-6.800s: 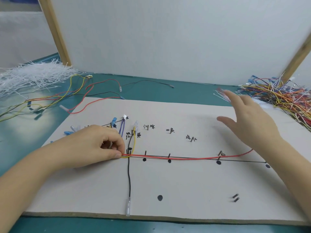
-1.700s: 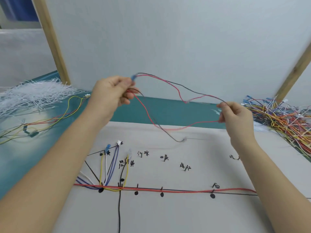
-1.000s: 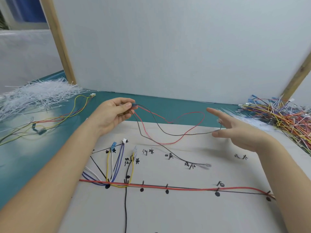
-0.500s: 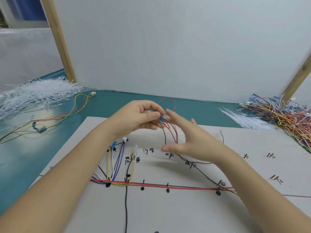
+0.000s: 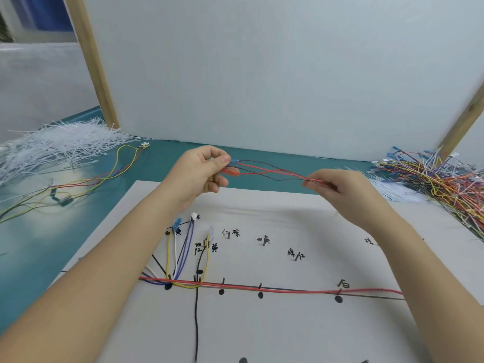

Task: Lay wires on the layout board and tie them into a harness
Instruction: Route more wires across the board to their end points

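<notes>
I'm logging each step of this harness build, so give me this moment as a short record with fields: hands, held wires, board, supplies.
left hand: left hand pinches the blue connector end of the red and dark wires
right hand: right hand pinches the same wires at their other end
held wires: stretched between the hands, above the layout board
board: long red wire lies along the drawn line; yellow wire loops up to a connector
supplies: white cable ties far left; loose wire pile far right

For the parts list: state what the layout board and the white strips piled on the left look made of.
Layout board: looks like matte grey-white cardboard; flat, dull, inked with marker labels. White strips: probably translucent plastic cable ties; thin, stiff, slightly glossy, though too small to confirm.
</notes>
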`<move>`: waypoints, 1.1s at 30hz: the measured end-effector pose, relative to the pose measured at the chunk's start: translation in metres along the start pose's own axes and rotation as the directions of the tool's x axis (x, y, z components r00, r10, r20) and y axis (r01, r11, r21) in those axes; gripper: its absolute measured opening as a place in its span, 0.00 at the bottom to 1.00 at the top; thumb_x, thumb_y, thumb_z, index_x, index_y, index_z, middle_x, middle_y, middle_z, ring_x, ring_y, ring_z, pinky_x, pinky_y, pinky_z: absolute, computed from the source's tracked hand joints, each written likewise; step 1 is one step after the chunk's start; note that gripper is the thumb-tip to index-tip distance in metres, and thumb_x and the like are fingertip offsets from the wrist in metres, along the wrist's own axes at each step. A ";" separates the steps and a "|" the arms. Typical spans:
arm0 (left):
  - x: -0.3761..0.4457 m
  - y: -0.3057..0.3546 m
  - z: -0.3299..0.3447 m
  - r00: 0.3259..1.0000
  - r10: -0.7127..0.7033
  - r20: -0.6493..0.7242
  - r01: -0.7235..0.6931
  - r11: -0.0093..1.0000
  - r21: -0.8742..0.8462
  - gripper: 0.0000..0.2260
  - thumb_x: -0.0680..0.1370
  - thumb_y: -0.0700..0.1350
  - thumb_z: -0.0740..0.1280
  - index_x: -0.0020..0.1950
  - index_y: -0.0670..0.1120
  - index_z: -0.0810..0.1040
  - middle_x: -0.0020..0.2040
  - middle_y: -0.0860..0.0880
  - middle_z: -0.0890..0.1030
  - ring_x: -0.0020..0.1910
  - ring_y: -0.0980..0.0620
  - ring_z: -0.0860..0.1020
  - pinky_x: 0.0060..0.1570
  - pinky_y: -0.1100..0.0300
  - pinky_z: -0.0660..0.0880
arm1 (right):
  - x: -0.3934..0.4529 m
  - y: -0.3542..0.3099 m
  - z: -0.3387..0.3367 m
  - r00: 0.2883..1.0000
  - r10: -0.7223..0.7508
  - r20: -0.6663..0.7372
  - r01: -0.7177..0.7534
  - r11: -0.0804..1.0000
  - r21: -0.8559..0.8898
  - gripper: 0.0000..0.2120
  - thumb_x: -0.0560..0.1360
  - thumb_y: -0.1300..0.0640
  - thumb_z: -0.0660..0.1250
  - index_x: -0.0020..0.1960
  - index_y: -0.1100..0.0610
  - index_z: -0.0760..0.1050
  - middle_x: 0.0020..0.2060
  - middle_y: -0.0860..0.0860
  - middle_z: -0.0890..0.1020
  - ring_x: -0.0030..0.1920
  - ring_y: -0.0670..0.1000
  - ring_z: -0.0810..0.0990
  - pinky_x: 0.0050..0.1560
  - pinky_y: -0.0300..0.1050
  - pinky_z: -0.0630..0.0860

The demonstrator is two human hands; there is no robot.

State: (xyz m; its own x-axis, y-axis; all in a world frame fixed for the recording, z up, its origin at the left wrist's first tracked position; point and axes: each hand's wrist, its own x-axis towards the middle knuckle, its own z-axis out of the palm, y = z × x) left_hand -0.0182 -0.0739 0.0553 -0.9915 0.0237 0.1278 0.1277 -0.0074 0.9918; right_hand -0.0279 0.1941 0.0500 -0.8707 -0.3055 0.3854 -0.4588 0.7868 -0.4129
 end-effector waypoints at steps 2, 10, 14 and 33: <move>0.000 -0.002 0.001 1.000 -0.011 0.021 0.012 0.999 -0.046 0.06 0.79 0.39 0.62 0.44 0.45 0.74 0.36 0.49 0.84 0.26 0.59 0.77 0.25 0.69 0.72 | 0.001 0.004 0.001 1.000 0.017 0.002 -0.017 0.997 -0.069 0.05 0.77 0.54 0.65 0.49 0.50 0.80 0.26 0.43 0.73 0.29 0.42 0.70 0.31 0.43 0.66; -0.004 -0.008 0.010 0.982 -0.070 0.175 0.080 0.995 -0.053 0.09 0.77 0.34 0.62 0.49 0.45 0.79 0.39 0.50 0.84 0.32 0.59 0.80 0.32 0.69 0.76 | -0.009 -0.016 0.007 0.923 -0.053 0.381 -0.048 0.967 0.251 0.49 0.56 0.30 0.69 0.69 0.28 0.43 0.72 0.34 0.51 0.72 0.35 0.48 0.74 0.50 0.47; -0.011 -0.004 0.021 0.968 -0.032 0.251 0.040 0.999 -0.024 0.07 0.77 0.35 0.64 0.48 0.46 0.79 0.39 0.50 0.84 0.31 0.58 0.79 0.31 0.69 0.74 | -0.009 -0.041 0.026 0.983 -0.117 0.140 0.083 0.969 0.231 0.32 0.68 0.39 0.68 0.68 0.36 0.60 0.62 0.34 0.71 0.59 0.25 0.63 0.73 0.49 0.47; -0.016 0.000 0.033 0.968 0.136 0.213 -0.125 0.990 -0.064 0.10 0.77 0.29 0.60 0.41 0.42 0.73 0.35 0.49 0.81 0.35 0.54 0.81 0.38 0.65 0.77 | -0.012 -0.047 0.014 0.985 -0.101 0.137 0.006 0.825 0.564 0.05 0.74 0.57 0.63 0.42 0.52 0.77 0.48 0.51 0.83 0.42 0.58 0.81 0.42 0.50 0.78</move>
State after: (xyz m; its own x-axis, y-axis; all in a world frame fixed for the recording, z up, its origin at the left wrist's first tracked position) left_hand -0.0013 -0.0411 0.0532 -0.9368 0.2351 0.2590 0.2483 -0.0743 0.9658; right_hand 0.0015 0.1533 0.0539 -0.8359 -0.4543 0.3082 -0.4839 0.3448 -0.8043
